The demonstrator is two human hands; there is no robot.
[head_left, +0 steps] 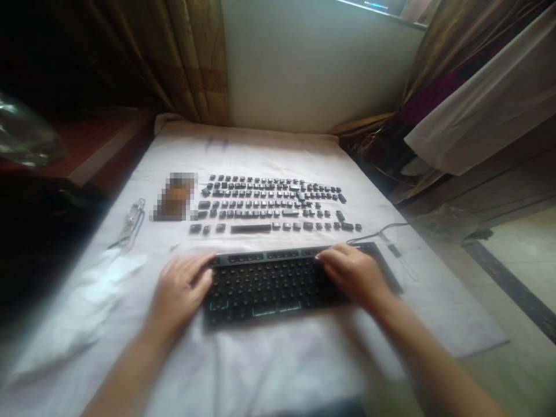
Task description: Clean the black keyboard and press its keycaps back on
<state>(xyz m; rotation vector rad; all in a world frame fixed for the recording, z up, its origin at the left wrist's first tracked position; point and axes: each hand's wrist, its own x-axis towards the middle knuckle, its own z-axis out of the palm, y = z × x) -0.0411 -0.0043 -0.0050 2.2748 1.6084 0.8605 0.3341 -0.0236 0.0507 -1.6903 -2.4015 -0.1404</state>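
A black keyboard (269,284) without most of its keycaps lies on the white cloth, its bare key posts showing. My left hand (185,284) grips its left edge, fingers at the upper left corner and thumb on the near side. Over the right part of the keyboard is my right hand (354,272), its fingers curled together with the tips at the top row; whatever they may hold is hidden. Beyond the keyboard, loose black keycaps (247,204) lie in rows laid out like a keyboard. The long space bar (251,229) is in the nearest row.
White crumpled material (95,307) lies at the left, below a small metallic item (136,211) I cannot make out. A blurred-out brownish rectangle (176,197) is left of the keycaps. A dark cable (377,233) runs at the right. Curtains (195,69) hang behind.
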